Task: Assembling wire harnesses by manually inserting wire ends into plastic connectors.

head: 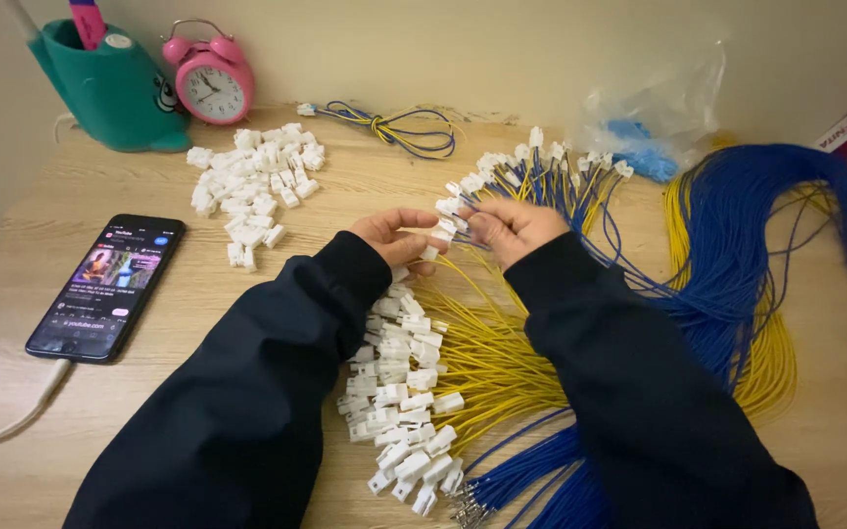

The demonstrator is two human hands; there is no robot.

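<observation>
Here the left hand pinches a small white connector at its fingertips. The right hand, just beside it, has its fingers curled around thin wires that run off to the right.

Both hands, left hand and right hand, pinch a white connector.

Two bare hands show, the left hand and the right hand, each in a dark sleeve. One black smartphone lies at the left of the wooden table. One pink twin-bell alarm clock and one teal plastic holder stand at the far left. One clear plastic bag lies far right. The loose white plastic connectors, yellow wires and blue wires are too many to count.
</observation>
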